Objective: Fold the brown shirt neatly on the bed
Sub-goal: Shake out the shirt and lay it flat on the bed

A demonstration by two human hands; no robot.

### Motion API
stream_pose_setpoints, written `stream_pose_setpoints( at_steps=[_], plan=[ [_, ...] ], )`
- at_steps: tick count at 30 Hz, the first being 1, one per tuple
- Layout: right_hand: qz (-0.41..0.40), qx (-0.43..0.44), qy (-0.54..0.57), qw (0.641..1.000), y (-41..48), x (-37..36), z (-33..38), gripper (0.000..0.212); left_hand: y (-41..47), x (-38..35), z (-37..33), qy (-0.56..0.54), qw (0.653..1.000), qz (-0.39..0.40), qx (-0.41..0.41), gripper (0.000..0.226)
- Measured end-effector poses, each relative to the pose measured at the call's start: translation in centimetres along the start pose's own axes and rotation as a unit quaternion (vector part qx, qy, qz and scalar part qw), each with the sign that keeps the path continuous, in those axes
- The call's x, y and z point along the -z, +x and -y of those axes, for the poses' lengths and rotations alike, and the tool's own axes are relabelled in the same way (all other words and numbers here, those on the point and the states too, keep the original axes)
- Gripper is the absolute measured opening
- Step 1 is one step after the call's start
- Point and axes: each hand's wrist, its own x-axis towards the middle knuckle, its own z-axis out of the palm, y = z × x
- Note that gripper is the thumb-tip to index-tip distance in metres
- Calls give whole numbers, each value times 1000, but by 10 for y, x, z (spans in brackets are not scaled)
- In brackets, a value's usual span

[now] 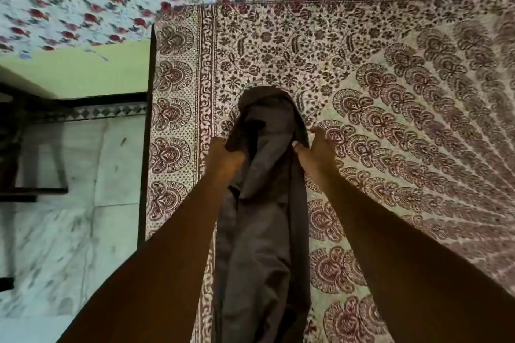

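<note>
- Near left edge of bed (pixel 390 92): brown shirt (pixel 264 217), bunched into long strip.
- Left hand (pixel 225 153): fingers curled, gripping shirt's left side.
- Right hand (pixel 315 147): fingers curled, gripping shirt's right side.

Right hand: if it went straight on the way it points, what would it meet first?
Likely the maroon-printed cream bedspread just past the crumpled brown fabric shirt that the right hand grips; depth is unclear.

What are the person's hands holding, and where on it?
Each hand grips the dark brown cloth shirt: left hand its left edge, right hand its right edge.
</note>
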Motion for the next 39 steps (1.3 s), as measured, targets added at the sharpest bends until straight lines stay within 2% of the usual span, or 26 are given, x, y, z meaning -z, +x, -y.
stream_pose_setpoints(
  at_steps=[2, 5, 7, 9, 11, 13, 14, 15, 17, 20, 21, 23, 25, 26, 27, 29, 31, 32, 33, 35, 37, 38, 39],
  plan=[
    [30, -21, 113, 993, 4, -5, 5, 59, 7, 0, 0, 23, 999, 6, 23, 71],
    [61, -89, 218, 970, 7, -8, 4, 56, 17, 1, 8, 11, 999, 31, 34, 57],
    [74, -104, 224, 966, 2, -6, 5, 31, 15, 4, 13, -3, 999, 36, 20, 62],
    [93, -89, 236, 963, -11, 2, 9, 9, 6, 10, 16, 45, 999, 10, -6, 50],
    [104, -64, 280, 952, -24, 11, 9, 11, -10, 19, 15, 35, 999, 2, -37, 34],
    [101, -43, 341, 934, -43, 26, 11, 9, -35, 31, 11, -39, 996, 28, -72, 18],
    [100, -30, 365, 925, -55, 35, 12, 14, -52, 40, 8, -65, 993, 38, -95, 17],
    [106, -17, 371, 922, -69, 44, 12, 21, -69, 47, 8, -76, 990, 39, -116, 25],
    [143, 38, 321, 935, -99, 65, 15, 24, -104, 62, 6, -31, 983, 26, -177, 41],
    [183, 162, 135, 960, -142, 105, 29, 25, -164, 94, -7, 32, 966, -35, -256, 31],
    [168, 189, 79, 964, -155, 122, 37, 23, -182, 108, -12, 45, 960, -50, -271, 28],
    [98, 203, 40, 973, -175, 162, 55, 8, -215, 135, -21, 54, 950, -83, -296, 25],
    [16, 212, 42, 976, -204, 209, 78, 10, -252, 165, -35, 58, 941, -111, -314, 20],
    [1, 229, 37, 973, -221, 232, 89, 13, -273, 181, -44, 58, 935, -127, -327, 19],
    [13, 245, 8, 969, -237, 250, 99, 23, -289, 195, -51, 64, 927, -144, -341, 20],
    [93, 281, -98, 950, -284, 282, 119, 47, -324, 225, -64, 81, 912, -180, -360, 28],
    [158, 290, -205, 921, -326, 306, 134, 47, -353, 251, -73, 85, 899, -212, -373, 35],
    [153, 286, -241, 915, -339, 316, 139, 40, -363, 262, -76, 91, 893, -232, -375, 35],
    [120, 293, -255, 914, -352, 330, 141, 38, -377, 273, -78, 104, 884, -255, -378, 33],
    [-19, 311, -249, 917, -371, 357, 141, 34, -399, 293, -78, 133, 869, -287, -381, 35],
    [-139, 332, -197, 912, -389, 381, 138, 15, -420, 310, -78, 162, 850, -299, -402, 50],
    [-152, 347, -188, 906, -402, 390, 137, 11, -432, 319, -78, 171, 843, -299, -413, 58],
    [-131, 364, -203, 899, -417, 395, 136, 13, -442, 327, -77, 171, 839, -296, -423, 61]
  ],
)
